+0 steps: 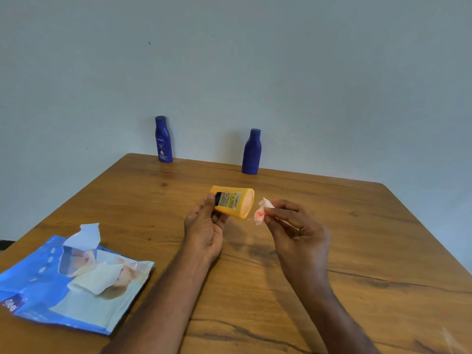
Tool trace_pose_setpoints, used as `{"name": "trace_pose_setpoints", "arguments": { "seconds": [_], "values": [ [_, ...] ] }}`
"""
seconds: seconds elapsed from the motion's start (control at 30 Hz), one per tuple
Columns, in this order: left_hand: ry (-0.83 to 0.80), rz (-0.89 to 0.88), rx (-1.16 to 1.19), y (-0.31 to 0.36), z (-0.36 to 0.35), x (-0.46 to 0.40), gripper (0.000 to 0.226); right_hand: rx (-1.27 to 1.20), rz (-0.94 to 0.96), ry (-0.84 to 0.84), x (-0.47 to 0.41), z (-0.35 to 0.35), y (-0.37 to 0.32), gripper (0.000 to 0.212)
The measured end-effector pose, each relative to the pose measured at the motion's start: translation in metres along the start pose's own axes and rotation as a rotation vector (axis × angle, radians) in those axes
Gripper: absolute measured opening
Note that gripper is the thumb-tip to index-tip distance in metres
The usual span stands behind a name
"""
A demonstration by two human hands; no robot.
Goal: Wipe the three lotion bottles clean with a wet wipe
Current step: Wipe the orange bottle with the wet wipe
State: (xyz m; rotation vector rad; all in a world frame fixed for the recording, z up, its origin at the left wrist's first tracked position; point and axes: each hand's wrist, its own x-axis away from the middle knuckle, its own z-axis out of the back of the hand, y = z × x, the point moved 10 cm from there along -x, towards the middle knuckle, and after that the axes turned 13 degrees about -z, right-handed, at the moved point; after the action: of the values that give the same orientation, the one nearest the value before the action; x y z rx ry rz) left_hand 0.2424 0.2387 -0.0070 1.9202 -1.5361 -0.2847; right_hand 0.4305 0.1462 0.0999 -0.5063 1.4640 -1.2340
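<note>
Filling most of the view is a brown wooden desk (357,251) with dark lines in the wood, and behind it stands a plain pale wall (229,60). Far past the hands, at the back edge of the desk, two dark blue bottles stand up straight, well apart from each other: the left blue bottle (163,140) shows a label, and the right blue bottle (251,152) shows none. To the left of the left hand lies a flat blue wipes pack (38,284) with its flap (84,236) peeled up, and a white wipe (94,279) sticks out of the opening. The left hand (204,226) grips the yellow bottle (233,201) above the desk, with fingers and thumb curled round its narrow end. This bottle lies on its side, so its long side runs left to right, and its wide flat bottom points toward the right hand. The right hand (296,226) pinches a small crumpled wet wipe (263,212) between thumb and fingers, just beside the bottle's bottom but not touching it. That wipe has a pink stain on it.
</note>
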Motion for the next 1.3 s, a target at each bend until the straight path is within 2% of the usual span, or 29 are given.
{"name": "trace_pose_setpoints", "arguments": {
  "seconds": [0.17,0.33,0.63,0.73,0.83,0.93,1.07,1.17,1.3],
  "values": [
    [0.017,-0.012,-0.076,-0.002,-0.001,0.004,0.021,0.101,0.231,0.109,0.008,0.004,-0.025,0.032],
    [-0.003,-0.012,-0.159,-0.007,-0.003,0.006,0.025,0.192,0.194,0.181,0.002,0.004,-0.025,0.027],
    [0.048,-0.048,-0.168,-0.002,0.001,0.004,0.030,0.496,0.406,0.017,0.016,-0.025,-0.040,0.017],
    [0.067,-0.035,-0.173,0.003,0.003,0.004,0.021,0.523,0.485,-0.073,0.027,-0.042,-0.042,0.021],
    [0.064,-0.019,-0.181,0.004,0.004,0.003,0.021,0.525,0.479,-0.078,0.025,-0.041,-0.040,0.019],
    [0.034,-0.020,-0.208,0.002,0.005,0.001,0.034,0.476,0.353,-0.004,0.008,-0.022,-0.031,0.018],
    [0.021,-0.022,-0.267,-0.001,0.005,0.001,0.032,0.409,0.227,0.061,-0.007,-0.005,-0.016,0.019],
    [0.034,-0.039,-0.284,0.000,0.006,0.001,0.032,0.452,0.239,0.040,-0.003,-0.010,-0.019,0.020],
    [0.062,-0.052,-0.265,0.002,0.008,-0.003,0.034,0.554,0.356,-0.069,0.013,-0.031,-0.030,0.017]
  ]
}}
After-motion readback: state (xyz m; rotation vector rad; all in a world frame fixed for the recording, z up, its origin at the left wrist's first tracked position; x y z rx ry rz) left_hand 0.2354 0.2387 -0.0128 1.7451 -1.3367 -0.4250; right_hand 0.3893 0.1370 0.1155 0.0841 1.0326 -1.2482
